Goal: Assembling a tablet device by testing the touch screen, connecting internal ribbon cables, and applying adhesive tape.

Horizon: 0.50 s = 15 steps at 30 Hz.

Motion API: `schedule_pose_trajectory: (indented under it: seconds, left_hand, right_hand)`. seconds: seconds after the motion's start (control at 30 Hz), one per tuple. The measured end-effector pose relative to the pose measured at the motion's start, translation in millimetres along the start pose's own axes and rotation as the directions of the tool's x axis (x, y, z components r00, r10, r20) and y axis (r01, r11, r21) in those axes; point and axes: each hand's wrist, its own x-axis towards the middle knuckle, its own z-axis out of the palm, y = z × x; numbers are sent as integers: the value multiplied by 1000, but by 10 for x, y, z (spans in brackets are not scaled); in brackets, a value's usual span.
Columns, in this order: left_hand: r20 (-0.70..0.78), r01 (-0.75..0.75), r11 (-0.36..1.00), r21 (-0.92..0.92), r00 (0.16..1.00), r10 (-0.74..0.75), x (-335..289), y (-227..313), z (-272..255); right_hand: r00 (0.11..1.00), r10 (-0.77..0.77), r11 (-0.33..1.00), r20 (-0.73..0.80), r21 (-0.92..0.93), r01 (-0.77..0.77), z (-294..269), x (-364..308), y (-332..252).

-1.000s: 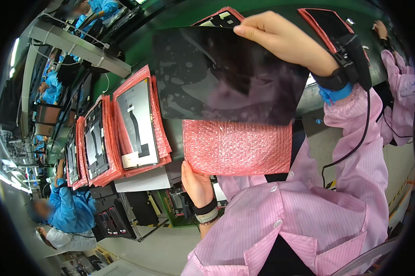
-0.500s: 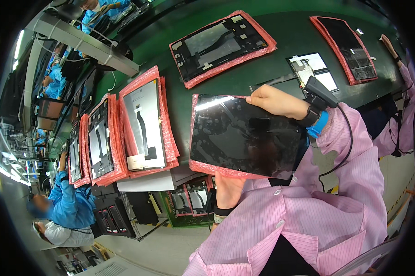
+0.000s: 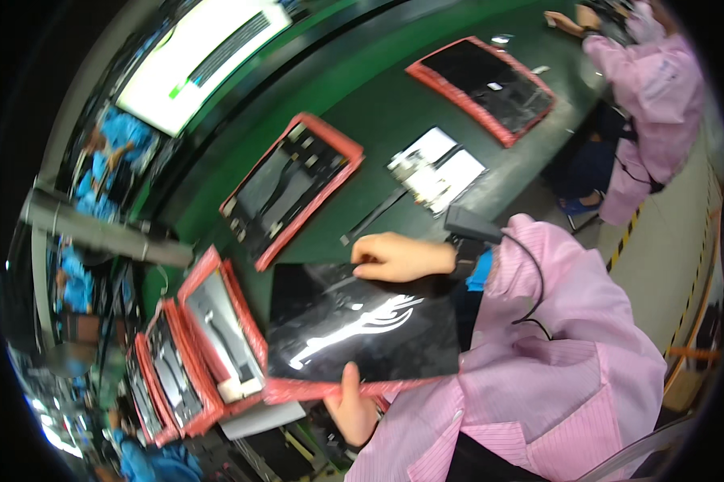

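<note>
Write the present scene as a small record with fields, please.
Left hand: thumb on black panel, at its lower edge
Right hand: at the panel's upper edge; exact grip unclear
Under black panel: pink wrap
On green table: framed panel on wrap, white part, dark screen on wrap
Far right: co-worker in pink

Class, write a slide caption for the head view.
Left hand and right hand hold a black panel over pink bubble wrap.

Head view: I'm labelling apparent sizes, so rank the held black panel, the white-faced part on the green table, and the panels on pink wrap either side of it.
1. Held black panel
2. Left tabletop panel and right tabletop panel: too alike to rank
3. White-faced part
</note>
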Motion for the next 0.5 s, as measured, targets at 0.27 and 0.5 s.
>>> schedule_pose_trajectory:
  seconds: [0.27,0.5]
  left_hand:
    - [735,-568,600,563,677,-49,-152,1274,288]
    - [948,-985,23,-169,-169,-271,-36,1702,1003]
  right_hand:
    - [999,-22,633,27,774,-7,-259,-470,5]
    - [963,-253,262,-89,952,157,-352,-926,378]
